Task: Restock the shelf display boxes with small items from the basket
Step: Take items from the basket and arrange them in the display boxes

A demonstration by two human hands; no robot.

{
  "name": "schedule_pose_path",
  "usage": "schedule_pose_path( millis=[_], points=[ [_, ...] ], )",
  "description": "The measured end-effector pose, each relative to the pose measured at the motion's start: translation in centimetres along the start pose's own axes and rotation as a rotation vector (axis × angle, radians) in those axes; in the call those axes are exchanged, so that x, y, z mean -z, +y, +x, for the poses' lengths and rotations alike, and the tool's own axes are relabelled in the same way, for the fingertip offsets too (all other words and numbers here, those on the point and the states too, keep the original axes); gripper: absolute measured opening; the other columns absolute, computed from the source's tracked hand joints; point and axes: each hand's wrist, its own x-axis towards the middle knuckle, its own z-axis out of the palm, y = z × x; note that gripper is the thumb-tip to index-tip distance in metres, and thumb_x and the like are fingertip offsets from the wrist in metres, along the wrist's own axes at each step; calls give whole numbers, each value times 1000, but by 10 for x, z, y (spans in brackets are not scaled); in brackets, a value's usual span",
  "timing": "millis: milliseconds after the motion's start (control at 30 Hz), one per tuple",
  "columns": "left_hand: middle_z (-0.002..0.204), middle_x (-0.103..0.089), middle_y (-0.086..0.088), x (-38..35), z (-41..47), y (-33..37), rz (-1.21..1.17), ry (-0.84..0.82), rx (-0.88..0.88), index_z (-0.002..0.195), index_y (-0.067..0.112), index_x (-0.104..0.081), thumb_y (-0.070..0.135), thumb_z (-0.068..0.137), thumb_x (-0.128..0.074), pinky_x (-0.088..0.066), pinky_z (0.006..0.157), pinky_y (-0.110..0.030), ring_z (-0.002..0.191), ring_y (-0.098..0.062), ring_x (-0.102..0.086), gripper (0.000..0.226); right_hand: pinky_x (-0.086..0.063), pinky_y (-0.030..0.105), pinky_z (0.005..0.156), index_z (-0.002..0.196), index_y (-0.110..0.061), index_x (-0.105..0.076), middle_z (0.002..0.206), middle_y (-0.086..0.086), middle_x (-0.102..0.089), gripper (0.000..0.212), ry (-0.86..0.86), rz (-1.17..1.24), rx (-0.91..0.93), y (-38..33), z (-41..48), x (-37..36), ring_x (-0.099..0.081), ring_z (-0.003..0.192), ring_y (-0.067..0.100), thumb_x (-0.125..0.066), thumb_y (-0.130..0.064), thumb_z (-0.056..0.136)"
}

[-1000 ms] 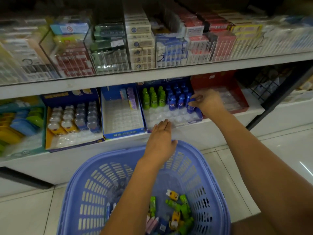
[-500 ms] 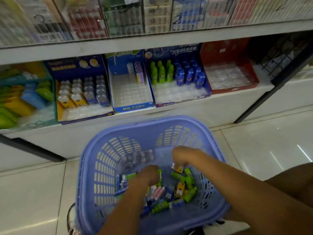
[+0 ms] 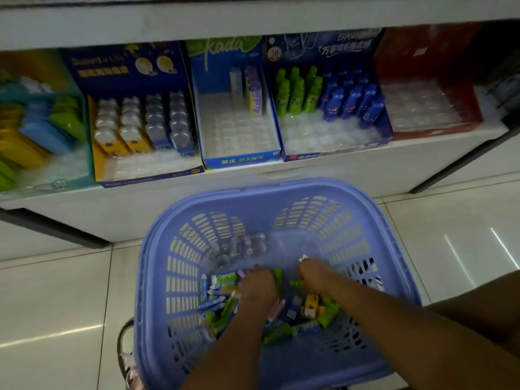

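Note:
A lavender plastic basket point(image 3: 281, 190) sits on the floor below the shelf. Its bottom holds several small items point(image 3: 309, 305) in green, blue, yellow and pink. Both hands reach down into that pile. My left hand point(image 3: 257, 288) lies knuckles-up on the items with its fingers hidden underneath. My right hand point(image 3: 316, 274) is curled beside it, with a small white thing at its fingertips. On the shelf, the eraser display box point(image 3: 332, 136) holds green and blue bottle-shaped items at its back. The Kada box point(image 3: 236, 130) holds only a couple of packs.
A navy-and-yellow display box point(image 3: 140, 130) with clear packs stands left of the Kada box, and a teal box point(image 3: 42, 130) lies further left. A red box point(image 3: 427, 108) with a clear tray is at the right. White floor tiles point(image 3: 56, 305) surround the basket.
One second ago my right hand was at the blue items in the eraser box and my left hand at the shelf edge. Both have since dropped into the basket and stay among the items.

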Motion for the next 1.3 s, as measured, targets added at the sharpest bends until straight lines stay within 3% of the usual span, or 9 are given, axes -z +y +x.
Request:
schedule_pose_path(
  millis=[167, 300, 467, 567, 633, 933, 1033, 1100, 1300],
  points=[
    [147, -33, -16, -7, 9, 9, 20, -1, 42, 140, 9, -39, 42, 97, -43, -4, 117, -57, 139, -38, -25, 54, -41, 27, 57, 80, -16, -46, 78, 4, -49, 18, 25, 526, 119, 13, 2, 28, -52, 70, 17, -63, -11, 86],
    [128, -54, -17, -3, 10, 15, -28, 32, -3, 125, 4, -53, 38, 99, -42, -34, 107, -45, 120, -32, -49, 44, -56, 31, 66, 103, -11, -61, 76, 7, -64, 16, -125, 772, 187, 26, -11, 74, -65, 63, 15, -61, -6, 88],
    [52, -46, -2, 49, -3, 32, -887, -68, -15, 66, 10, -45, 14, 98, -43, -42, 54, -23, 47, -9, -45, 32, -55, 23, 77, 105, -10, -61, 92, 2, -65, 26, -295, 873, 406, 27, -48, 133, -66, 83, 12, -60, 7, 85],
    [42, -46, 3, 93, -22, 34, -1562, -363, -129, 70, 12, -50, 17, 96, -44, -44, 45, -18, 37, -7, -44, 27, -52, 23, 83, 104, -11, -62, 103, 0, -63, 31, -201, 857, 529, 28, -77, 167, -62, 95, 12, -62, 10, 82],
    [47, -40, 3, 123, -41, 30, -1717, -480, -309, 74, 14, -56, 32, 87, -54, -40, 43, -18, 39, -8, -38, 22, -52, 21, 82, 104, -8, -61, 99, -5, -66, 32, -137, 863, 594, 32, -96, 185, -63, 93, 8, -63, 12, 80],
    [45, -33, 9, 191, -106, 42, -1444, -160, -695, 111, -5, -60, 26, 83, -61, -32, 45, -18, 41, -5, -30, 42, -52, 24, 83, 79, -13, -64, 98, 6, -68, 40, 242, 831, 742, 39, -154, 225, -63, 95, 14, -54, 25, 74],
    [44, -36, 8, 195, -114, 51, -1441, 116, -713, 80, 10, -66, 13, 88, -64, -40, 46, -19, 40, -6, -32, 8, -53, 21, 82, 97, -16, -68, 106, 9, -66, 39, 369, 933, 704, 38, -162, 230, -64, 96, 19, -56, 18, 80],
    [43, -36, 7, 199, -115, 52, -1427, 268, -688, 65, 19, -64, 13, 86, -67, -42, 47, -22, 39, -8, -33, 22, -54, 20, 80, 108, -13, -66, 107, 10, -65, 31, 410, 1045, 648, 37, -168, 235, -67, 92, 18, -58, 7, 86],
    [41, -50, 9, 213, -123, 53, -1294, 538, -587, 76, 26, -69, 24, 80, -75, -40, 41, -17, 36, -5, -45, 8, -58, 23, 74, 99, -10, -71, 100, 13, -70, 18, 620, 1112, 537, 20, -173, 239, -71, 84, 18, -70, -11, 82]
  ],
)
